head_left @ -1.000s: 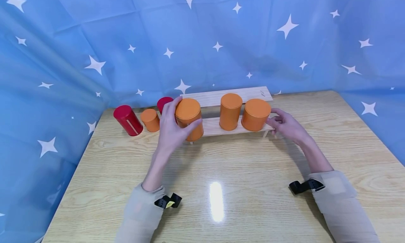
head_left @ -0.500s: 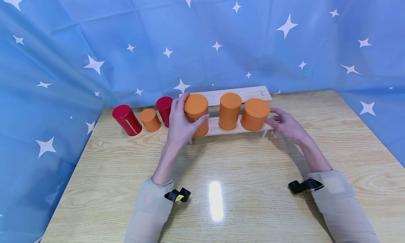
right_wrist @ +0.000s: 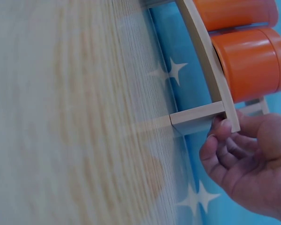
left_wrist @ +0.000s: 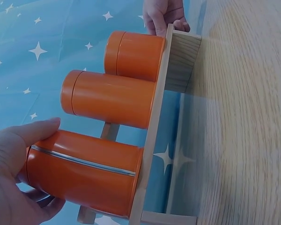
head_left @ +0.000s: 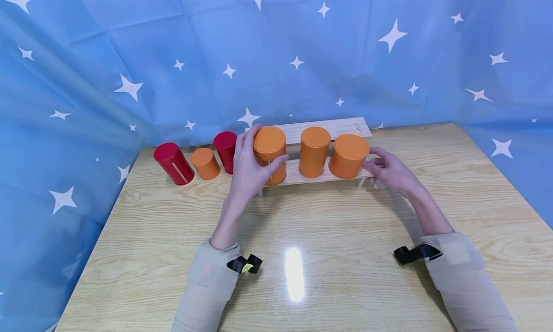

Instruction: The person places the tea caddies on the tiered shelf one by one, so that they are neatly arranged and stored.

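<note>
The left hand (head_left: 250, 173) holds the large orange canister (left_wrist: 86, 180) between thumb and fingers, while the right hand (head_left: 390, 171) pinches the right end of the wooden rack (head_left: 337, 129). Behind everything hangs a blue cloth (head_left: 173, 29) printed with white four-pointed stars, and below it spreads a pale wood-grain table (head_left: 345, 245). The rack, light wood with a raised back shelf, stands towards the table's far edge. On the left end of its lower shelf the held canister sits upright: a smooth, satiny cylinder with a flat lid, a fine line below the rim and a silvery seam running straight down its side. Farther right on that shelf, close together, stand a squat, wide orange canister (head_left: 349, 157) and a slim, tall orange canister (head_left: 314, 152). Left of the rack are two red canisters (head_left: 174, 164), with a small orange canister (head_left: 205, 164) between them.
</note>
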